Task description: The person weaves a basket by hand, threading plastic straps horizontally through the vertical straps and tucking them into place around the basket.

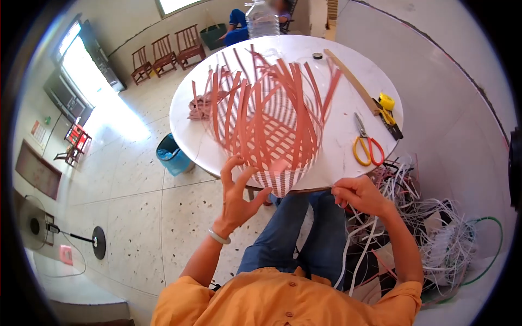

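Observation:
A half-woven basket of reddish-brown and white strips stands on the round white table, its long brown strips sticking up and outward. My left hand is at the basket's near left side, fingers spread, with fingertips at the woven rim. To the right of the basket, below the table's edge, my right hand pinches a thin white strip that hangs down beside my leg. Scissors with one yellow and one red handle lie on the table's right part.
A wooden ruler, yellow-handled tool, black cap, plastic bottle and brown cloth are on the table. A blue bin stands left. Tangled strips lie at right. A person sits behind.

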### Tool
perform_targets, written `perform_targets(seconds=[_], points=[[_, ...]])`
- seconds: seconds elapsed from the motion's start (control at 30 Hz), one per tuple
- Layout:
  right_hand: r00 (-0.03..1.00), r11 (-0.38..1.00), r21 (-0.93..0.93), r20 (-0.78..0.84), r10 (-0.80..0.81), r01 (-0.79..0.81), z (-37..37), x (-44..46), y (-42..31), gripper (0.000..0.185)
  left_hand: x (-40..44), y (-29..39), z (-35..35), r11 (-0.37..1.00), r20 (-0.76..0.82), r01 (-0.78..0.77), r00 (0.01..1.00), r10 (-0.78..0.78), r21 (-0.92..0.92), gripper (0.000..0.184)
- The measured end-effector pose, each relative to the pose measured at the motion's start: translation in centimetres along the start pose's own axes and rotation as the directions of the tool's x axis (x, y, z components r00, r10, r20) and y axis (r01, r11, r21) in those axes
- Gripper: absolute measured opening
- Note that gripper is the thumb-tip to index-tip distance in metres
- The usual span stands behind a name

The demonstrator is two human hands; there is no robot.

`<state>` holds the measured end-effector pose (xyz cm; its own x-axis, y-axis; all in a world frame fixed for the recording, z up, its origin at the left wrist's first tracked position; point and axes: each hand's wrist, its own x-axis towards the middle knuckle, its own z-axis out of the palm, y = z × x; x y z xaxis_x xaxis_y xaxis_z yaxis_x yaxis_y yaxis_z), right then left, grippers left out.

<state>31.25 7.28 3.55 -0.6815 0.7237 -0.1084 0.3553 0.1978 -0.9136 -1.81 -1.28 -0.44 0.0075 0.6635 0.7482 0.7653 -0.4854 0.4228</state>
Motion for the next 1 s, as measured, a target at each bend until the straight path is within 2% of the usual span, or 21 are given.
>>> perform_targets(seconds=[0.07,0.2,0.27,0.33,0.4,0.5,0.57,0.6,0.67,0.7,0.77,0.8,0.87,0.9,0.97,1.0], points=[[0.989,0.984,-0.097,0.004,-0.147,0.147,1.0,-0.2,-0.5,0.019,0.2,-1.1,-1.3,1.0,0.031,0.017,0.999,-0.017,0.003,0.064],[0.981,0.97,-0.14,0.026,-0.194,0.196,4.4,-0.4,-2.0,0.018,1.1,-1.9,-2.5,0.999,0.036,0.043,0.998,-0.044,0.027,0.065],[0.974,0.962,-0.154,0.014,-0.228,0.227,5.8,-0.6,-2.5,0.018,0.8,-0.8,-2.3,0.996,-0.118,0.048,0.992,-0.04,0.069,0.065],[0.972,0.944,-0.243,-0.016,-0.235,0.224,7.0,-0.8,-2.5,0.018,-0.2,0.3,-1.7,0.997,-0.135,-0.003,0.991,0.014,0.083,0.061],[0.97,0.937,-0.272,-0.035,-0.239,0.22,8.0,-1.0,-2.9,0.018,-0.5,2.1,-1.1,0.928,0.058,-0.191,0.982,0.182,0.318,0.056],[0.951,0.895,-0.352,-0.034,-0.306,0.275,9.4,-1.6,-3.0,0.017,-0.5,2.7,0.7,0.93,0.067,-0.166,0.986,0.153,0.327,0.051],[0.888,0.783,-0.491,-0.039,-0.458,0.382,9.9,-1.9,-3.0,0.015,-0.4,2.4,1.2,0.926,0.063,-0.167,0.986,0.155,0.338,0.051],[0.89,0.784,-0.492,-0.041,-0.455,0.378,9.7,-1.9,-3.2,0.015,-0.4,2.3,1.3,0.932,0.051,-0.163,0.987,0.155,0.324,0.051],[0.825,0.739,-0.557,-0.159,-0.542,0.379,8.8,-1.5,-3.7,0.014,-0.6,2.0,1.1,0.938,0.039,-0.155,0.988,0.15,0.311,0.05],[0.826,0.739,-0.557,-0.156,-0.541,0.379,8.5,-0.9,-3.9,0.014,-0.7,1.8,1.1,0.93,0.044,-0.17,0.985,0.164,0.325,0.05],[0.763,0.838,-0.449,-0.408,-0.501,0.311,7.8,0.4,-4.4,0.016,-0.9,1.7,1.2,0.922,0.051,-0.186,0.982,0.18,0.339,0.049],[0.762,0.838,-0.45,-0.41,-0.502,0.31,7.9,1.1,-4.2,0.016,-1.2,1.7,1.4,0.91,0.031,-0.205,0.978,0.208,0.36,0.048],[0.753,0.873,-0.27,-0.442,-0.487,0.406,8.7,2.9,-3.2,0.018,-1.0,1.7,1.4,0.895,0.01,-0.23,0.97,0.245,0.382,0.046],[0.752,0.873,-0.272,-0.444,-0.488,0.406,8.9,3.2,-2.9,0.018,-0.7,2.0,0.9,0.86,0.069,-0.281,0.958,0.279,0.426,0.045],[0.854,0.93,-0.094,-0.372,-0.364,0.355,9.2,3.5,-2.6,0.018,-0.5,2.0,0.4,0.82,0.127,-0.333,0.942,0.31,0.465,0.044],[0.854,0.93,-0.095,-0.372,-0.365,0.356,9.1,3.6,-2.6,0.018,-0.3,1.9,0.2,0.83,0.152,-0.346,0.938,0.311,0.436,0.042]])
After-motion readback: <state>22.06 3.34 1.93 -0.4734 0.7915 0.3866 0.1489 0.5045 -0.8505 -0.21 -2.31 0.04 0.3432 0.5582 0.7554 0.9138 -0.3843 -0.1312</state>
